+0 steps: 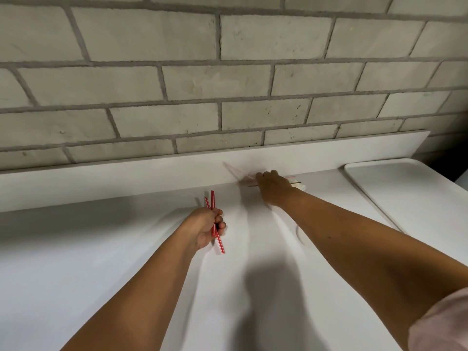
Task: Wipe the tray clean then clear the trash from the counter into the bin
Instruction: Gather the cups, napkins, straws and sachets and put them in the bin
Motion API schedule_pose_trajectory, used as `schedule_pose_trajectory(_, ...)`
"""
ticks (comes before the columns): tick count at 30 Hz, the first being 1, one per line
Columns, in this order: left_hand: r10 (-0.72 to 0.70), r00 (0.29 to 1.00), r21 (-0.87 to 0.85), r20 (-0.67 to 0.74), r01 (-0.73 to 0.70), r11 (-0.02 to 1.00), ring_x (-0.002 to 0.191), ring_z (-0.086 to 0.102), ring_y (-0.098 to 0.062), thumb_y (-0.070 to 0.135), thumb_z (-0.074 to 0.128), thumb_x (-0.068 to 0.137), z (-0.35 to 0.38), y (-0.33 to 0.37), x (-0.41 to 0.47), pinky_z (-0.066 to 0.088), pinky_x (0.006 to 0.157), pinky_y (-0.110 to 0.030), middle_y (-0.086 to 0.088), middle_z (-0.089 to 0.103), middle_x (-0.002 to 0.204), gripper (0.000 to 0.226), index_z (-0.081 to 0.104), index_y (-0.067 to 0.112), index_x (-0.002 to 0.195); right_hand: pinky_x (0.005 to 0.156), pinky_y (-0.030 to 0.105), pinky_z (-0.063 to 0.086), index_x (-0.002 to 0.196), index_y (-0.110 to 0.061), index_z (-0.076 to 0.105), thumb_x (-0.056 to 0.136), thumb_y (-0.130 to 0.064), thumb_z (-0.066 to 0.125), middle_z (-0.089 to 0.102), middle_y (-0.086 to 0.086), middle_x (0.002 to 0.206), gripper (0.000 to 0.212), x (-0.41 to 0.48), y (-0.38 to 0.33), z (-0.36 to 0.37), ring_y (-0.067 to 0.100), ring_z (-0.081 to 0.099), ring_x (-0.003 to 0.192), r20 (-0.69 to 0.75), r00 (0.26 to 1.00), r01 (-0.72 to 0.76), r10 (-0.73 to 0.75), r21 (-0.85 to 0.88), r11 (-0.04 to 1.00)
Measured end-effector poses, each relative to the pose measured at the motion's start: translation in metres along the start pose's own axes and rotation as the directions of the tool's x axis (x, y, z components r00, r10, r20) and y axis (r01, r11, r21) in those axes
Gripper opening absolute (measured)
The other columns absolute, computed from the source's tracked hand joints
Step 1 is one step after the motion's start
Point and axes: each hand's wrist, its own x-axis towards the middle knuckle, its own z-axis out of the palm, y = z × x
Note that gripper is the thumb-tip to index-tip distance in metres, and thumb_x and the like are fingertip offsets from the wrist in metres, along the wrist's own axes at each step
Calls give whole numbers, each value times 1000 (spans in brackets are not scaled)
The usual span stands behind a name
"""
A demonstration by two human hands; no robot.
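The left hand (206, 228) has its fingers curled round red-and-white striped straws (212, 198), whose ends stick out above and below the fist. The right hand (274, 187) covers blurred trash on the counter (101, 249): a thin dark stick (296, 183) runs under its fingers, and a white crumpled scrap (302, 186) lies just right of them. Whether they grip anything cannot be told. It all looks light, and the stick is probably stiff, so best pinched mid-length. The white tray (405, 188), well right of the fingers, looks bare. No bin shows.
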Motion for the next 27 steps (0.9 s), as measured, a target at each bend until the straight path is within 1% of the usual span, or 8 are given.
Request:
schedule_pose_trajectory(3,-10,1000,-1,-4,10,1000,50,36,-13,5,24,100,0,2,1,33,45,-21,-1,32,56,30,40,10,75,101,39,38,138,-8,35,94,-1,36,43,13,135,45,6,5,1,29,35,128,-1,1000,19,-19,32,999)
schedule_pose_trajectory(7,-8,1000,13,-9,8,1000,50,36,-13,5,24,100,3,4,2,33,43,-19,-1,32,57,30,40,10,75,105,39,35,138,-9,41,96,-4,30,45,13,135,43,11,7,-2,30,37,126,85,996,35,-40,58,998)
schedule_pose_trajectory(9,-4,1000,11,-7,4,1000,51,36,-13,5,24,100,4,5,3,33,45,-20,-1,32,57,30,40,10,75,103,39,38,137,-7,42,94,-2,35,46,15,132,44,12,4,-4,31,40,124,114,993,21,-31,85,996)
schedule_pose_trajectory(12,0,1000,18,-14,0,1000,51,35,-13,5,24,100,6,6,3,32,46,-20,-1,32,57,30,41,10,75,98,38,44,139,-1,37,89,-1,50,42,17,130,52,10,-7,-6,34,47,120,169,985,4,-17,76,997)
schedule_pose_trajectory(15,9,1000,29,-25,-8,1000,51,35,-13,5,24,100,8,6,2,32,46,-20,-1,32,57,29,41,10,76,97,38,45,133,2,45,84,2,59,46,18,130,50,7,-23,-3,33,45,121,196,979,56,-54,-6,998)
schedule_pose_trajectory(22,30,999,46,-38,-28,999,51,35,-13,4,23,99,11,4,0,33,42,-19,-1,31,58,29,40,10,76,93,39,45,137,3,32,76,8,67,49,18,128,71,-2,-35,5,33,46,122,154,988,-9,3,37,999)
schedule_pose_trajectory(25,39,998,52,-44,-37,998,52,35,-13,4,24,99,11,3,-1,32,46,-21,-2,32,59,29,41,9,77,94,39,45,137,2,32,76,9,67,49,18,129,71,-4,-37,8,33,46,122,165,986,-41,31,63,997)
schedule_pose_trajectory(27,44,998,60,-43,-42,997,52,35,-13,5,24,99,12,3,-2,32,46,-21,-2,32,59,28,41,9,77,96,38,44,136,1,36,77,7,66,49,16,129,66,-6,-39,7,32,45,124,168,985,-53,42,57,997)
